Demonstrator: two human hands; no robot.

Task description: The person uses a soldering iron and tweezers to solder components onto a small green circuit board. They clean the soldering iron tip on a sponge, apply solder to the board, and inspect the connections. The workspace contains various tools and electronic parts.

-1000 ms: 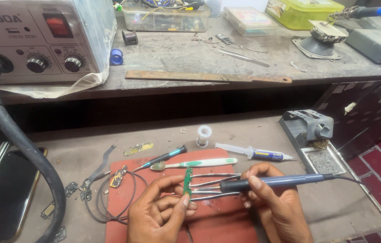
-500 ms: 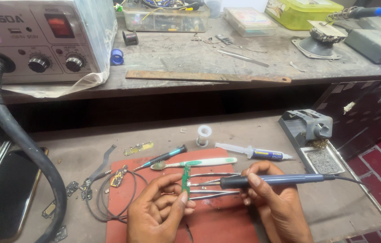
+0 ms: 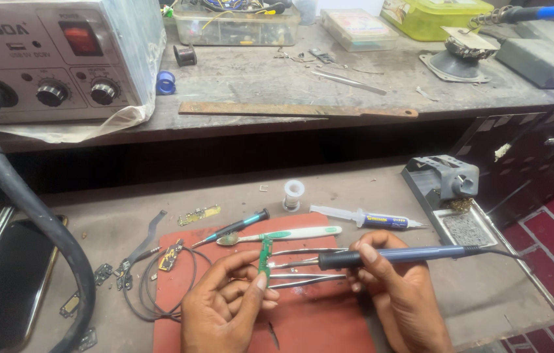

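left hand pinches green board, upright, long axis vertical | right hand closed round iron, lying level | tip just right of board, nearly touching | tweezers under iron

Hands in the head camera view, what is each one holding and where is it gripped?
The left hand pinches a small green circuit strip at its lower end. The right hand grips a soldering iron by its dark handle.

Matt red rubbery mat, shiny metal tweezers, glossy green circuit strip, dull scratched grey bench, ribbed black hose.
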